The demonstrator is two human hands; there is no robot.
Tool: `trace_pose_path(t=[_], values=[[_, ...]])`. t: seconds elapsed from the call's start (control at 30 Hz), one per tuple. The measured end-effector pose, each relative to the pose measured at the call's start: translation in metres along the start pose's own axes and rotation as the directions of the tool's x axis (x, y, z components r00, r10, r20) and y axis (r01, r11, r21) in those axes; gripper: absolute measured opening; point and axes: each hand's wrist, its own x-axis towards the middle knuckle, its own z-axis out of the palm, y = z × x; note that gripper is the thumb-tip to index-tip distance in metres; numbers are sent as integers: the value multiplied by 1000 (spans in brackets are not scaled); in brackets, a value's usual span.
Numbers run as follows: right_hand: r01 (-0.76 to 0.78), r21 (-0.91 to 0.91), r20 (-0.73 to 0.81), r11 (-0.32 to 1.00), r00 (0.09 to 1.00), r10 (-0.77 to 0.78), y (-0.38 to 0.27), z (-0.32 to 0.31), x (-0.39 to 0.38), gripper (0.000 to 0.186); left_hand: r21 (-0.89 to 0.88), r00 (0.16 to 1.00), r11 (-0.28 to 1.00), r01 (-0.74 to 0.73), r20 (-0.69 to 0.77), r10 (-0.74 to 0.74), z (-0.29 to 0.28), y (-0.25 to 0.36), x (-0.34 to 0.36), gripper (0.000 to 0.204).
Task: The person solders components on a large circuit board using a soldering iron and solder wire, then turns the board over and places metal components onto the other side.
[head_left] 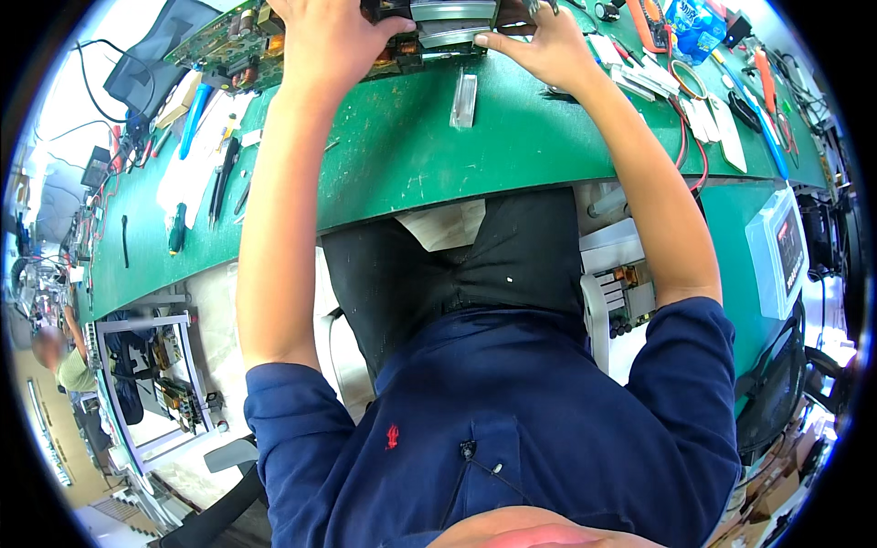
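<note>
At the far edge of the view, a silver ribbed metal block [454, 26], like a heat sink, sits between my hands. My left hand [336, 41] is closed at its left side, thumb pointing inward along the edge. On the other side, my right hand [546, 50] has its thumb at the block's near right corner and its fingers bent behind. The upper edge of the picture cuts off part of both hands and the block. A green circuit board [215, 53] with several components extends left past my left hand. Just nearer lies a clear plastic piece [464, 100].
Left on the green bench [393, 173] lie a green-handled screwdriver [176, 228], black tweezers [222, 183] and a blue tool [195, 119]. Right are a tape roll [687, 80], an orange meter [647, 23] and a clear plastic box [776, 254]. Another person [75, 373] is far left.
</note>
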Motion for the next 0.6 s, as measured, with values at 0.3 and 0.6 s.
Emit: trace_pose_path(t=[0.3, 0.6], values=[[78, -123, 19, 989, 997, -76, 25, 15, 2, 82, 123, 991, 991, -55, -116, 70, 14, 5, -26, 90], [-89, -183, 92, 979, 990, 107, 24, 16, 15, 91, 122, 998, 991, -63, -15, 65, 13, -4, -15, 81]])
